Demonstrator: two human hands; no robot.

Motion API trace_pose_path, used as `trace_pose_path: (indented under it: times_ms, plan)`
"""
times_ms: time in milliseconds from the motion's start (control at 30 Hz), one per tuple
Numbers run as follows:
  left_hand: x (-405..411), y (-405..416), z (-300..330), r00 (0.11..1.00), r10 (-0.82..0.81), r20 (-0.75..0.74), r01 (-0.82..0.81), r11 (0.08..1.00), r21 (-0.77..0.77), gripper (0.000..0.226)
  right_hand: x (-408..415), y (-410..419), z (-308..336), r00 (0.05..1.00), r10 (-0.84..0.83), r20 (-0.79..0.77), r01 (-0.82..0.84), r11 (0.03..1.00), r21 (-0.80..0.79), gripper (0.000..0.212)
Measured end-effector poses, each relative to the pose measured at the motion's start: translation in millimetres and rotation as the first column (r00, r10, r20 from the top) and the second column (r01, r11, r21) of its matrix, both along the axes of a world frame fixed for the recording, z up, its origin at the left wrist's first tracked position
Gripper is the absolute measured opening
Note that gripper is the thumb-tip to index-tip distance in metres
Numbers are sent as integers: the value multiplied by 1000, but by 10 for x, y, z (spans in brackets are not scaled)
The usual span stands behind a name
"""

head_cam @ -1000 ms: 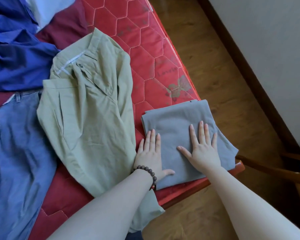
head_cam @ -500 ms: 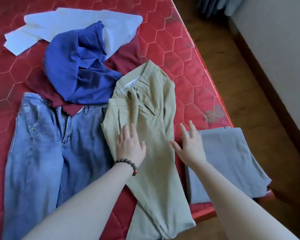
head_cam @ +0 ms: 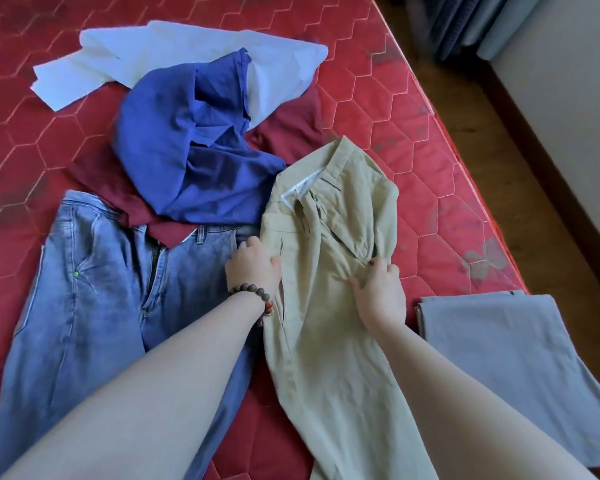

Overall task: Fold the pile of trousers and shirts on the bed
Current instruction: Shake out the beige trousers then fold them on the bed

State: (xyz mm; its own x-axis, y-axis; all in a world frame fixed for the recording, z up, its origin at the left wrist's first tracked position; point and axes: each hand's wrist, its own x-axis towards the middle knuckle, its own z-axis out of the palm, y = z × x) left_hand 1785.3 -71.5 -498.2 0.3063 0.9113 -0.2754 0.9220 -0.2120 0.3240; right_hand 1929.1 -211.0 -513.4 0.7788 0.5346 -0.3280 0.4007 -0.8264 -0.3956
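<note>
Khaki trousers (head_cam: 329, 334) lie lengthwise in the middle of the red mattress (head_cam: 413, 133), waistband at the far end. My left hand (head_cam: 252, 268), with a bead bracelet at the wrist, grips their left edge near the pocket. My right hand (head_cam: 378, 292) pinches the cloth near the crotch on the right side. Blue jeans (head_cam: 90, 299) lie flat to the left. Behind them are a crumpled blue shirt (head_cam: 187, 150), a maroon garment (head_cam: 291, 123) and a white shirt (head_cam: 174, 53). A folded grey garment (head_cam: 513, 358) sits at the bed's right corner.
The mattress edge runs diagonally down the right side, with wooden floor (head_cam: 492, 109) and a white wall (head_cam: 568, 98) beyond it. Dark curtains (head_cam: 465, 22) hang at the top right.
Both hands left the folded grey garment, moved left onto the khaki trousers and have now curled into the cloth. My view swung left and up the bed.
</note>
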Motion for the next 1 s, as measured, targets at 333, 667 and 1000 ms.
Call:
trace_pose_path:
  times_ms: [333, 667, 1000]
  plan:
    - [-201, -290, 717, 914, -36, 404, -7, 994, 106, 24, -182, -214, 814, 999, 51, 2, -50, 976, 210, 8]
    - [-1139, -634, 2818, 832, 44, 553, -200, 954, 225, 14, -1071, -598, 2872, 979, 204, 5, -185, 876, 446, 7]
    - [-2415, -341, 5465, 752, -90, 652, -223, 897, 381, 7, -2171, -202, 5109, 920, 303, 247, -385, 591, 709, 6]
